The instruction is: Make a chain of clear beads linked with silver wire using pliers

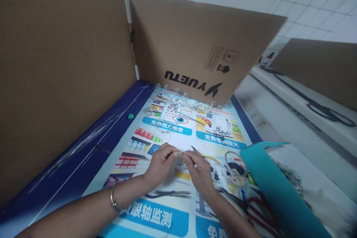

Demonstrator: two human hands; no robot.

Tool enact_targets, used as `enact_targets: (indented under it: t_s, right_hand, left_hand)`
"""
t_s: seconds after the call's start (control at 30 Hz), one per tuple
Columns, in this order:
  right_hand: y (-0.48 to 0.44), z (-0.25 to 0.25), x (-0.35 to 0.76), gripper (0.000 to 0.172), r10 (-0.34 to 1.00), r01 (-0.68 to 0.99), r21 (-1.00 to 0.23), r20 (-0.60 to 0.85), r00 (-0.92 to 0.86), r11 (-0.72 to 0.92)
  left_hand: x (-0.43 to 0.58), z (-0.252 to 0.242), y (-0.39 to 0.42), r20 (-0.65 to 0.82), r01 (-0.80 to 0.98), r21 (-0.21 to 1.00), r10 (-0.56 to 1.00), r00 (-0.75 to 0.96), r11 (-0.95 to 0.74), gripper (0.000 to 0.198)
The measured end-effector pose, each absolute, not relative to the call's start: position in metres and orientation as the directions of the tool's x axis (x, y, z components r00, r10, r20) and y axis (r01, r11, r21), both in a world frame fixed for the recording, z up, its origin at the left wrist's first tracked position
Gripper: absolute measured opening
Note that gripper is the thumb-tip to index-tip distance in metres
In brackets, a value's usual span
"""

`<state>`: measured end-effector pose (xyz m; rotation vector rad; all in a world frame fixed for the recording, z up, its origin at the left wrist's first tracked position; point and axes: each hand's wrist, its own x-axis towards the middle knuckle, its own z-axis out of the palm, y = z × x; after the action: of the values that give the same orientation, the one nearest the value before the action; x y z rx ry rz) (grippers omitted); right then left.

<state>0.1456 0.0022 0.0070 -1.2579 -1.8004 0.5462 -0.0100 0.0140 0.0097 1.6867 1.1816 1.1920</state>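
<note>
My left hand (164, 161) and my right hand (200, 173) meet above the middle of the printed mat. Thumb and fingers of both are pinched on a small clear, shiny piece (182, 161), which looks like part of a beaded strand. Its exact form is hidden by the fingertips. Just past my right hand lies a tool with a yellow handle (213, 158) and a dark pointed tip. Below my left wrist, a slim metal tool (171, 194), perhaps scissors or tweezers, rests on the mat. Red-handled pliers or scissors (260, 208) lie by my right forearm.
Clear beaded strands (181, 98) lie along the far cardboard wall (195, 41). Another cardboard wall (61, 67) rises at left. Black rings (221, 132) lie beyond my right hand. At right stands a teal box (276, 182) holding metal pieces (290, 176).
</note>
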Motion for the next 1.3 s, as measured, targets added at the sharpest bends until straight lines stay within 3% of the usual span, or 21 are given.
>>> enact_targets:
  t_s: [0.5, 0.83, 1.03, 1.3]
  right_hand:
    - [0.005, 0.003, 0.151, 0.019, 0.909, 0.572, -0.722, 0.403, -0.109, 0.389]
    - [0.012, -0.002, 0.157, 0.017, 0.816, 0.611, -0.587, 0.549, -0.183, 0.532]
    - [0.015, -0.009, 0.162, 0.018, 0.855, 0.684, -0.55, 0.468, -0.224, 0.48]
    - [0.016, -0.011, 0.163, 0.018, 0.886, 0.725, -0.536, 0.401, -0.234, 0.433]
  left_hand:
    - [-0.009, 0.01, 0.012, 0.239, 0.281, 0.918, 0.956, 0.172, -0.28, 0.017]
    - [-0.007, 0.015, 0.012, 0.126, 0.236, 0.957, 0.973, 0.194, -0.171, 0.018]
    - [-0.006, 0.004, 0.017, 0.057, 0.238, 0.964, 0.967, 0.248, -0.118, 0.021]
    - [-0.009, 0.003, 0.024, 0.102, 0.317, 0.925, 0.939, 0.329, -0.211, 0.027]
